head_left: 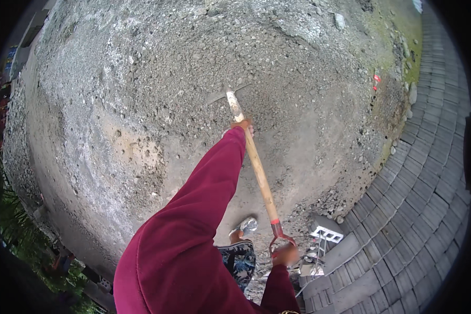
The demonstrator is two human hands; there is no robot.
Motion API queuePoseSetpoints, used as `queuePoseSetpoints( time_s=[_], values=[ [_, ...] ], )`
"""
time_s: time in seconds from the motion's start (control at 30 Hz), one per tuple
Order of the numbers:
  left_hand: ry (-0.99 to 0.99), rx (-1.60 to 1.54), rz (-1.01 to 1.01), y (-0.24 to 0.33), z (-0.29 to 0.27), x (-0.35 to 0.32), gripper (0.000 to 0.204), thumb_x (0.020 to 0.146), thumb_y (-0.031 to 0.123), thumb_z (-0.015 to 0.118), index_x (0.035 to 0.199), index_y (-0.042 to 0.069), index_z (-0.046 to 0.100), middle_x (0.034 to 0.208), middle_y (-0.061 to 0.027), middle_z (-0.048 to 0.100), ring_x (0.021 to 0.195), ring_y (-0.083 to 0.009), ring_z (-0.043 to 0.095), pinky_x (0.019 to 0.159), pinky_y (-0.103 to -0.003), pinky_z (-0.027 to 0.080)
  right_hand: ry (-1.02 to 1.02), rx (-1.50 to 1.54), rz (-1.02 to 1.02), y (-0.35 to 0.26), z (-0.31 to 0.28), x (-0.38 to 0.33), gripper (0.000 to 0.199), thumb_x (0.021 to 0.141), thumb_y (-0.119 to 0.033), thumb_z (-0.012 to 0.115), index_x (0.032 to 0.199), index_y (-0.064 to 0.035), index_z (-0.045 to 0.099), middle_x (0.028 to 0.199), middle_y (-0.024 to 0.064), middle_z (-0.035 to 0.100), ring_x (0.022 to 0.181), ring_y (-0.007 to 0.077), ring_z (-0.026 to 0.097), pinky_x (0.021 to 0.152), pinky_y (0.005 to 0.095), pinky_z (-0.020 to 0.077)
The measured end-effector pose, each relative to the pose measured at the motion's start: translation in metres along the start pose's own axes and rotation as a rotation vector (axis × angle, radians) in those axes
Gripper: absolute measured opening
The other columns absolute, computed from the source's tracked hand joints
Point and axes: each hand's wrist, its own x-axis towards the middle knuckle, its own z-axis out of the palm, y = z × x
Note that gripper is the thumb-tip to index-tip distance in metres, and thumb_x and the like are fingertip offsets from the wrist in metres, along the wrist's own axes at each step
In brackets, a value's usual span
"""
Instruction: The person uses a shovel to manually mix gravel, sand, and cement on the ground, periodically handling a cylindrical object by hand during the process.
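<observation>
A shovel [260, 175] with a pale wooden shaft and a red D-shaped handle slants across the middle, its handle end toward me. Low on the shaft, just above the blade, my left hand [241, 126] is wrapped round the wood. My right hand [286, 255] grips the red D-handle and looks slightly blurred. The shovel's blade [229, 96] meets the grey gravel [183, 73], seen nearly edge-on, so how deep it sits I cannot tell. Dark red sleeves cover both my arms.
Stacked grey pavers [424, 178] line the right side. A hollow concrete block [327, 233] stands near my right hand. Small red pieces [376, 82] lie on the gravel at right. My foot [246, 226] is beside the shaft. Green plants [23, 225] edge the left.
</observation>
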Motion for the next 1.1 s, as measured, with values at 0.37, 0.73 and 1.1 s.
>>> queuePoseSetpoints(
  time_s=[0.37,0.73,1.1],
  values=[
    [-0.098,0.012,0.153,-0.136,-0.158,-0.162,0.018,0.081,0.02,0.062,0.087,0.004,0.057,0.069,-0.0088,0.059,0.052,-0.0196,0.058,0.047,-0.035,0.051,0.001,-0.015,-0.054,0.183,-0.234,-0.1,0.015,0.078,-0.019,0.054,0.07,-0.007,0.058,0.051,-0.0002,0.042,0.038,0.0136,0.041,0.034,0.028,0.0358],
    [-0.327,-0.135,-0.199,-0.368,-0.333,-0.347,0.024,0.078,0.024,0.069,0.092,0.007,0.059,0.079,-0.0092,0.06,0.061,-0.0214,0.06,0.054,-0.04,0.053,0.033,-1.205,-0.673,0.231,-0.414,-0.206,0.015,0.08,-0.018,0.051,0.075,-0.0052,0.058,0.053,0.0008,0.043,0.04,0.0142,0.044,0.036,0.0283,0.0383],
    [-0.273,-0.931,-0.342,-0.412,-0.654,-0.293,0.03,0.076,0.024,0.069,0.096,0.004,0.059,0.078,-0.0114,0.06,0.06,-0.0247,0.06,0.057,-0.042,0.053,-0.193,-1.512,-1.275,0.353,-0.294,-0.359,0.015,0.081,-0.017,0.051,0.078,-0.0048,0.058,0.054,0.0009,0.044,0.042,0.0138,0.044,0.037,0.0283,0.0391]
  ],
)
